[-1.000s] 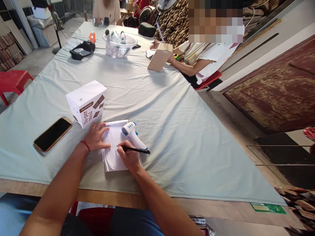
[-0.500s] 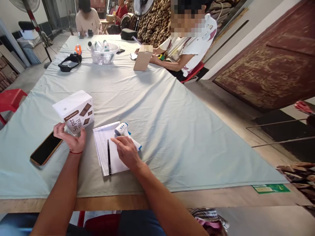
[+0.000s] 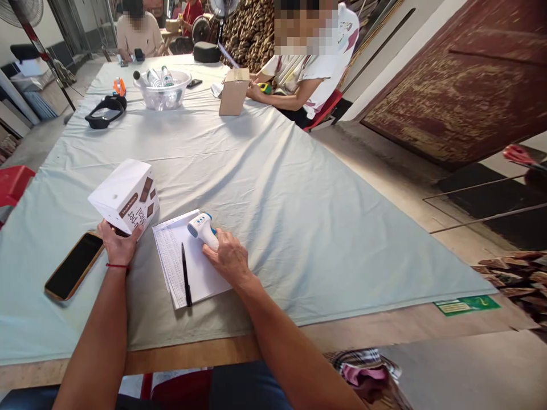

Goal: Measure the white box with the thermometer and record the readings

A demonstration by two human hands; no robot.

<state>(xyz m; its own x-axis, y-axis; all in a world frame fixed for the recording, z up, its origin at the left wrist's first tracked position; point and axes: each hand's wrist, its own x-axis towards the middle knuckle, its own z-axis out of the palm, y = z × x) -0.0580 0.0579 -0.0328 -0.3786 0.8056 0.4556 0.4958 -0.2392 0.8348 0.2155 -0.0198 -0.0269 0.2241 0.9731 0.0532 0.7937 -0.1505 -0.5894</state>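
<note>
A white cardboard box (image 3: 128,193) with brown chocolate-bar pictures stands tilted at the left. My left hand (image 3: 118,242) grips its near lower edge, thumb on the printed side and the fingers partly hidden. My right hand (image 3: 228,256) is closed around the handle of a white and blue infrared thermometer (image 3: 203,226), which points to the far left over the paper. Under it lie sheets of paper (image 3: 171,256), with rows of small writing on the left one. A black pen (image 3: 186,276) rests on them. Left of my left hand lies a smartphone (image 3: 74,267) with a dark screen.
Farther up the cloth-covered table (image 3: 320,245) are a black headset (image 3: 105,111), a clear basin (image 3: 164,94) of bottles and a brown carton (image 3: 234,94). One person (image 3: 318,74) sits at the right side, another (image 3: 139,37) at the far end. A red stool (image 3: 15,188) stands left.
My right hand has closed on the thermometer's handle and turned it slightly. My left hand has taken a firmer hold of the box, which has tipped. The whole view has shifted a little.
</note>
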